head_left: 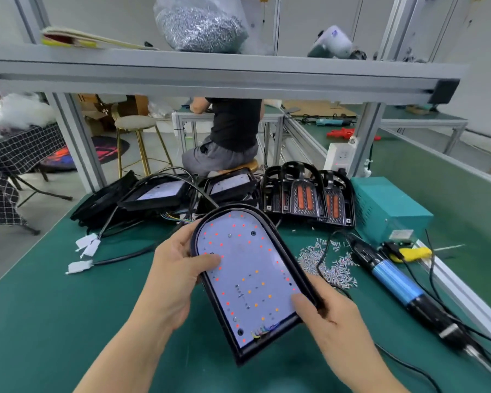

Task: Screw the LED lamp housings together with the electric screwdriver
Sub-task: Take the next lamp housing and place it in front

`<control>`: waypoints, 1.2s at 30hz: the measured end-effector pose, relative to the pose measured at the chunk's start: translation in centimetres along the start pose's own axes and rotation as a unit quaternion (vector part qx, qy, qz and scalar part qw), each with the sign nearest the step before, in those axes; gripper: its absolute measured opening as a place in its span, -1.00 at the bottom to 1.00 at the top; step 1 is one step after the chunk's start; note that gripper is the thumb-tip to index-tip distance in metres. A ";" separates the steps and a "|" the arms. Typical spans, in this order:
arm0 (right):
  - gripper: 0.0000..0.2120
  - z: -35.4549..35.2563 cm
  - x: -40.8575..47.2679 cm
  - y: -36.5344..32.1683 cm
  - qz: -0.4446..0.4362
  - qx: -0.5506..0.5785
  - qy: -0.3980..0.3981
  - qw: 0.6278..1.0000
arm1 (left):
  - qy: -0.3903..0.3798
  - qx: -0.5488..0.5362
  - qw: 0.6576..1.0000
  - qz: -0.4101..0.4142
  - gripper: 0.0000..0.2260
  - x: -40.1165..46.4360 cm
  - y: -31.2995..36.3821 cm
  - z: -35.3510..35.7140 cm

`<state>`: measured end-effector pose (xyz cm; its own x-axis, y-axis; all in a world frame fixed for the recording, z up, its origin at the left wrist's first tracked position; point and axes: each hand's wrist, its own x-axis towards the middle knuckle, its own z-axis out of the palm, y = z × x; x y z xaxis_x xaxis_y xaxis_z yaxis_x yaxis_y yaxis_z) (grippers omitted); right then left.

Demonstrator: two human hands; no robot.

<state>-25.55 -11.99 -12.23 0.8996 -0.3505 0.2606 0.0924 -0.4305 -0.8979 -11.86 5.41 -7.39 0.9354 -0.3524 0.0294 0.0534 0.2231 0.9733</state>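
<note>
Both the left hand [179, 268] and right hand [328, 316] grip one unscrewed lamp housing [250, 279]; the electric screwdriver [394, 276] lies unused on the tabletop [54, 307].

Your electric screwdriver [391, 276] blurs toward its lower end, and your left hand [179, 268] hides the lamp housing [250, 279] edge.
</note>
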 end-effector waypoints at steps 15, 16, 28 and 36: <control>-0.83 -0.9 -0.5 1.0 0.146 0.084 -0.099 0.981 | -0.017 -0.002 0.992 -0.123 -0.76 -1.9 -4.1 -0.3; -0.84 -0.8 -0.9 1.2 0.161 0.093 -0.105 0.977 | -0.018 0.000 0.991 -0.134 -0.79 -1.9 -4.3 -0.3; -0.68 -2.6 -0.1 1.1 0.222 0.024 -0.267 0.938 | 0.004 0.025 0.973 -0.229 -0.83 -1.9 -6.2 -0.4; -0.80 -3.4 3.7 0.6 0.185 -0.088 -0.281 0.938 | -0.002 0.035 0.974 -0.225 -0.83 -1.0 -6.4 -0.2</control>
<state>-23.60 -16.37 -10.57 0.9438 -0.0302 -0.3292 -0.2970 -0.5147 -0.8043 -13.07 4.52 -13.71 0.8217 -0.4040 -0.4021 0.4331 -0.0160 0.9012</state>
